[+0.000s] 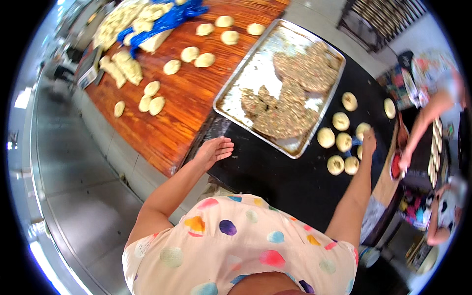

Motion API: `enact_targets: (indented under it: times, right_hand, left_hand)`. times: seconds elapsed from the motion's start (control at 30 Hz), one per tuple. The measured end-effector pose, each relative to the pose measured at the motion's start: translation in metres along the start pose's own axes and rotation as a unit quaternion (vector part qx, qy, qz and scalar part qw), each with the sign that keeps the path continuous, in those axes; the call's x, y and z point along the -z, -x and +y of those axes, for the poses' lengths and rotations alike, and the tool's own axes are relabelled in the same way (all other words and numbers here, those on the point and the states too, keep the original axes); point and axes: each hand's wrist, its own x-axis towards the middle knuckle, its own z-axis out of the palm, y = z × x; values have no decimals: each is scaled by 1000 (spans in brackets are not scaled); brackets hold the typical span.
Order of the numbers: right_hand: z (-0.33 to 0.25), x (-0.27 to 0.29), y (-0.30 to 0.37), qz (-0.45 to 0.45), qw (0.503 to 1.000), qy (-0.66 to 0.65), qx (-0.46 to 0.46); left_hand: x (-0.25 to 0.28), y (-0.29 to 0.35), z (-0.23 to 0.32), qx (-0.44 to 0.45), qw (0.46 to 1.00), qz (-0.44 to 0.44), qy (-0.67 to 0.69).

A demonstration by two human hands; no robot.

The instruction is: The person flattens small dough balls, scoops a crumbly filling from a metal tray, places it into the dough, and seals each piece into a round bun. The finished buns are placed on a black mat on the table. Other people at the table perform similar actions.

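My left hand [215,151] is empty, its fingers stretched out together over the table corner between the wooden top and the black top. On the right, my right hand [368,143] is closed at the edge of a round filled dough bun [363,130], its fingertips partly hidden. Several more pale buns [341,121] with pinched, dark-centred tops sit around it on the black surface. A blue thing [355,141], too covered to name, shows between them. Left of the buns, a large metal tray [235,119] holds brown chunky filling [287,118] in two mounds.
Flattened dough pieces [204,60] lie spread on the wooden table [191,93]. Behind them are a dough mass [115,29], blue plastic [189,14] and a scale [89,73]. Another person's arm [427,118] reaches toward a red bowl [395,166] at the right.
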Motion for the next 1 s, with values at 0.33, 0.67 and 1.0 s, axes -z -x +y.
enact_targets:
  times: [0.33, 0.67, 1.0]
  right_hand:
    - [-222, 8, 67, -110, 937, -326, 55]
    - [-535, -92, 160, -314, 817, -469, 120]
    - [-720, -246, 144, -310, 878, -354, -82]
  left_hand:
    - [151, -68, 92, -260, 924, 280, -9]
    - [281, -176, 265, -250, 825, 482, -156]
    - [268, -162, 303, -230, 899, 187, -323]
